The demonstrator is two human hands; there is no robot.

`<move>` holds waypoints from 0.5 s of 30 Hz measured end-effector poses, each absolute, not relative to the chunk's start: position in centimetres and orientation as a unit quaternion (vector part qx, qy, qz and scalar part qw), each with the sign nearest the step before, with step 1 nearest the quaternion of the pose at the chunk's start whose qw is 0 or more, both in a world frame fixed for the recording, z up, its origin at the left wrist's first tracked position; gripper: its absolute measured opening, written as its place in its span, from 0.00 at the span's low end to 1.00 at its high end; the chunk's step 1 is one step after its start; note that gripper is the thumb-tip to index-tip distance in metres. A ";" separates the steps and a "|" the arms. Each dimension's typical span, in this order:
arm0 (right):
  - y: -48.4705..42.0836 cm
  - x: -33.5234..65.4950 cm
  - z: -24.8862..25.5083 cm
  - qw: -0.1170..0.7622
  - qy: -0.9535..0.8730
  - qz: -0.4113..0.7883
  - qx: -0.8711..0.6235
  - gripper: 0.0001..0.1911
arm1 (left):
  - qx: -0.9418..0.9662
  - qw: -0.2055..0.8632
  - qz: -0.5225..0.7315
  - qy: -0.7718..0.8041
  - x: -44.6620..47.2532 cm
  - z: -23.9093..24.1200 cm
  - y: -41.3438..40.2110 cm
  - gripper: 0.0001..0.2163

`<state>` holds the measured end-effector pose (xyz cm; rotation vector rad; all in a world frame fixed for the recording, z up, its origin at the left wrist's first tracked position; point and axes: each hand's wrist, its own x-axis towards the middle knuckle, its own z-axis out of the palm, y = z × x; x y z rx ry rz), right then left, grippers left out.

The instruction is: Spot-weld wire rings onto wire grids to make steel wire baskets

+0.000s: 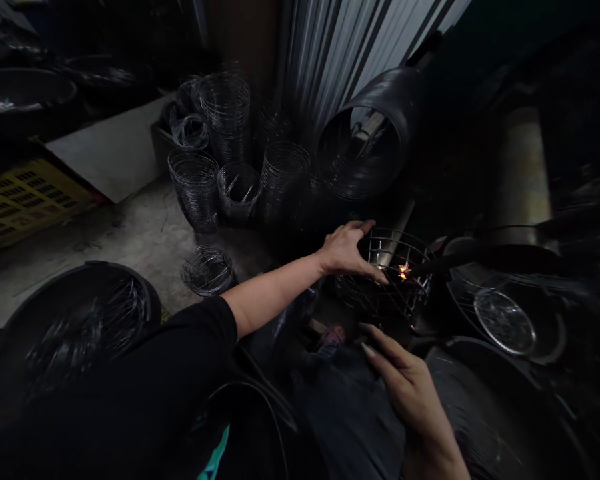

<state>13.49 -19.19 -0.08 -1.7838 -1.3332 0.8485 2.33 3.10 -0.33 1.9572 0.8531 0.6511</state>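
My left hand [347, 252] reaches forward and grips the rim of a round wire basket [393, 277] lying on its side under a dark machine arm. A small orange spark [404, 270] glows on the basket's wires just right of my fingers. My right hand [405, 383] hovers lower, in front of the basket, with its fingers stretched out and nothing in them. It is apart from the basket, above a dark cloth on my lap.
Stacks of wire rings [227, 110] stand on the concrete floor at the back, one low stack [207, 270] nearer. A black tub of wire pieces [70, 333] sits at the left, a yellow crate [25, 200] beyond it. A large wire coil [370, 140] leans behind the basket. Dark tubs and a shiny disc [505, 323] lie at the right.
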 end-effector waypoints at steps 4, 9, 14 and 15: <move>-20.6 13.0 -0.4 0.320 -0.614 0.253 -0.676 0.26 | 0.716 0.553 0.293 0.310 0.7 -5.0 2.8 0.66; -20.9 11.2 2.2 0.283 -0.712 0.113 -0.632 0.14 | 0.557 0.695 0.320 0.323 0.4 -8.2 1.6 0.50; -19.7 9.7 6.4 0.308 -0.731 0.133 -0.594 0.11 | 0.661 0.602 0.338 0.296 -3.5 -5.5 0.2 0.51; -19.3 9.6 6.8 0.309 -0.724 0.162 -0.595 0.11 | 0.699 0.564 0.335 0.285 -4.5 -4.7 -0.2 0.50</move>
